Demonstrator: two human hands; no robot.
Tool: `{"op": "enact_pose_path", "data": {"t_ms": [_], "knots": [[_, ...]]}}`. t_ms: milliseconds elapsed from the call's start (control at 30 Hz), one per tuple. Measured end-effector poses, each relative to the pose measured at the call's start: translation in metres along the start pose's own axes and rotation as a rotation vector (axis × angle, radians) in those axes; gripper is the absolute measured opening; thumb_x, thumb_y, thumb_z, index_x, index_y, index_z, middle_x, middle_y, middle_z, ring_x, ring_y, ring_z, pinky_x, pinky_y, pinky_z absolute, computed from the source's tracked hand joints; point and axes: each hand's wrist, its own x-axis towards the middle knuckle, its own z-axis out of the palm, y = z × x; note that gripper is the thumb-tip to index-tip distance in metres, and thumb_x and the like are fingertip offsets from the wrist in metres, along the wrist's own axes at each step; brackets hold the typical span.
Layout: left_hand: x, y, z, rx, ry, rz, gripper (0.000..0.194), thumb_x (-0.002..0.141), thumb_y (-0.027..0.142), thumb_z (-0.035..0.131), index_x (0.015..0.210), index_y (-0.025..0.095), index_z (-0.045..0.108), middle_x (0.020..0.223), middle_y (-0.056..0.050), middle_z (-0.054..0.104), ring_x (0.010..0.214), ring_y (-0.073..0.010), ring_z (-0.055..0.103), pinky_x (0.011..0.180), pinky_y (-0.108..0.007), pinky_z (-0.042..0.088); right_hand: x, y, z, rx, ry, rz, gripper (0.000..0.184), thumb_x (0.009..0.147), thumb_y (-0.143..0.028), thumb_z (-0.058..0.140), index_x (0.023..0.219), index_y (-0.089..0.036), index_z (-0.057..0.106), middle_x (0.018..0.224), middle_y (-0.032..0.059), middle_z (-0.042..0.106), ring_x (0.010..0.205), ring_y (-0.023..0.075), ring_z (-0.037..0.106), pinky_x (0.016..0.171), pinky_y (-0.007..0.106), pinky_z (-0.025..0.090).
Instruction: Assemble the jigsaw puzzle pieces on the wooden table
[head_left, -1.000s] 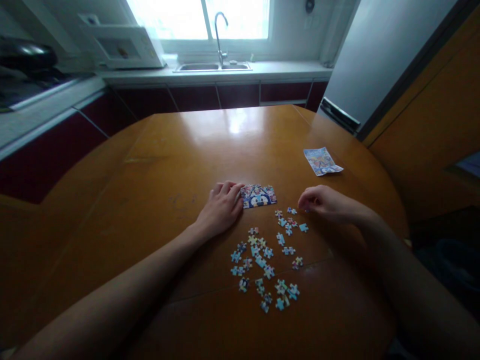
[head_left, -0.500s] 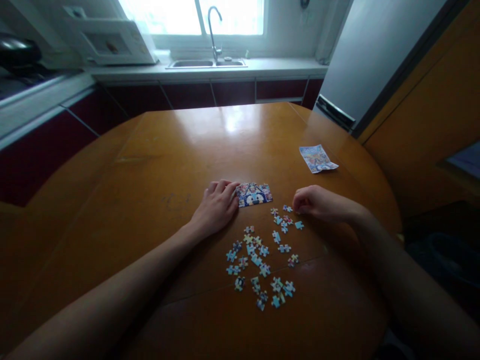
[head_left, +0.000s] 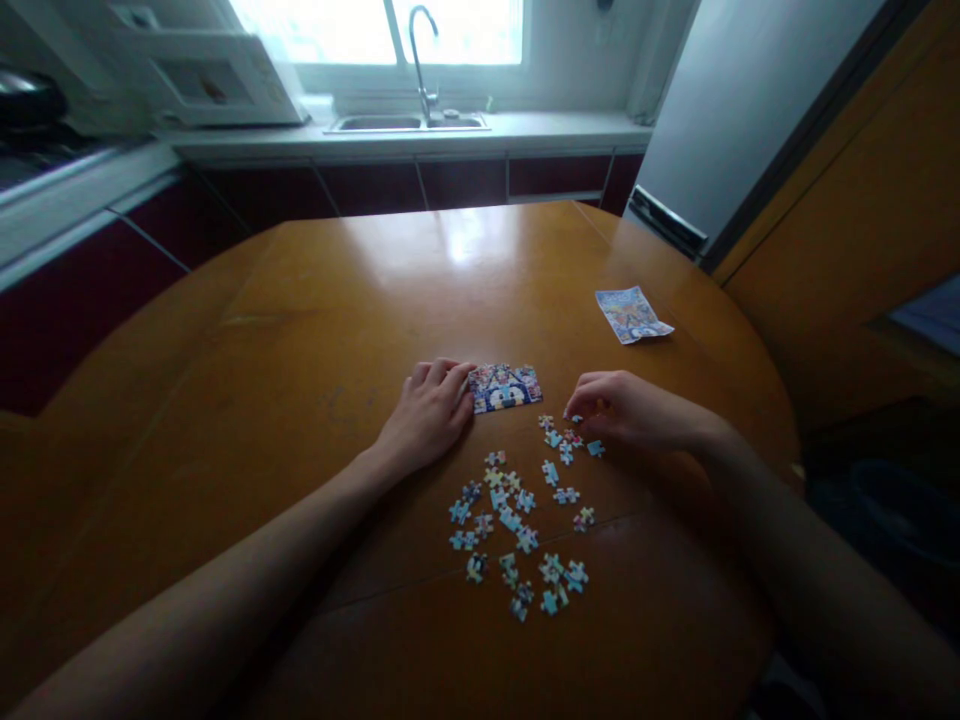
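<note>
A partly joined jigsaw puzzle (head_left: 505,388), showing a blue-and-white cartoon face, lies flat on the wooden table. My left hand (head_left: 429,412) rests palm down at its left edge, fingers stretched out and the fingertips touching that side. To the right of the puzzle, my right hand (head_left: 619,405) is curled, with thumb and forefinger closed on a small puzzle piece (head_left: 574,417) at the tabletop. The fingers partly cover this piece. Several loose puzzle pieces (head_left: 510,518) are scattered nearer to me, and a few more lie just below my right fingertips.
A creased printed picture sheet (head_left: 632,315) lies at the right of the wooden table (head_left: 337,290). Beyond the table are a counter with a sink (head_left: 375,123), a tap (head_left: 424,60) and a white microwave (head_left: 217,80). A refrigerator (head_left: 750,110) stands at the right.
My right hand has shifted slightly left, and its fingertips have come onto a loose piece. My left hand keeps its place beside the puzzle. The whole view has moved a little.
</note>
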Motion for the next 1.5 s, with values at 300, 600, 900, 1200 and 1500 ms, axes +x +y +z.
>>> {"op": "enact_pose_path", "data": {"t_ms": [300, 600, 900, 1200, 1500], "knots": [[-0.0002, 0.0011, -0.0003, -0.003, -0.003, -0.001, 0.04, 0.102, 0.035, 0.042, 0.136, 0.019, 0.052, 0.128, -0.012, 0.057, 0.117, -0.0311, 0.046, 0.106, -0.049, 0.041, 0.0039, 0.0023, -0.0053, -0.017, 0.275, -0.028, 0.009, 0.088, -0.024, 0.064, 0.086, -0.019, 0.071, 0.082, 0.0042, 0.067, 0.076, 0.0158, 0.06, 0.07, 0.031, 0.045], [-0.0003, 0.0007, 0.0006, -0.009, 0.006, 0.001, 0.039, 0.102, 0.037, 0.041, 0.136, 0.021, 0.052, 0.127, -0.012, 0.057, 0.117, -0.0309, 0.046, 0.107, -0.049, 0.04, 0.0041, -0.0038, -0.0019, -0.013, 0.301, -0.008, 0.013, 0.091, -0.029, 0.064, 0.09, -0.019, 0.072, 0.083, 0.0038, 0.068, 0.076, 0.0156, 0.059, 0.068, 0.032, 0.043], [0.0002, 0.0032, -0.0014, 0.001, 0.001, -0.008, 0.039, 0.102, 0.036, 0.041, 0.136, 0.021, 0.053, 0.127, -0.012, 0.056, 0.117, -0.031, 0.046, 0.107, -0.049, 0.04, 0.0049, -0.0032, 0.0003, -0.001, 0.238, -0.041, 0.013, 0.089, -0.028, 0.064, 0.092, -0.018, 0.073, 0.086, 0.0052, 0.069, 0.077, 0.0161, 0.06, 0.071, 0.031, 0.045], [-0.0003, 0.0012, 0.0009, -0.015, 0.008, 0.002, 0.039, 0.103, 0.036, 0.041, 0.136, 0.021, 0.053, 0.127, -0.012, 0.056, 0.117, -0.031, 0.046, 0.107, -0.049, 0.039, 0.0049, -0.0051, -0.0003, 0.005, 0.225, -0.042, 0.014, 0.09, -0.029, 0.065, 0.092, -0.018, 0.074, 0.085, 0.0052, 0.068, 0.076, 0.0159, 0.059, 0.071, 0.032, 0.045], [-0.0001, 0.0026, -0.0005, -0.019, -0.001, -0.003, 0.039, 0.103, 0.036, 0.04, 0.136, 0.02, 0.053, 0.126, -0.012, 0.056, 0.117, -0.031, 0.045, 0.107, -0.049, 0.039, 0.005, -0.0068, 0.0, -0.004, 0.212, -0.042, 0.013, 0.09, -0.028, 0.064, 0.091, -0.018, 0.073, 0.084, 0.0048, 0.068, 0.077, 0.0161, 0.061, 0.07, 0.032, 0.046]]}}
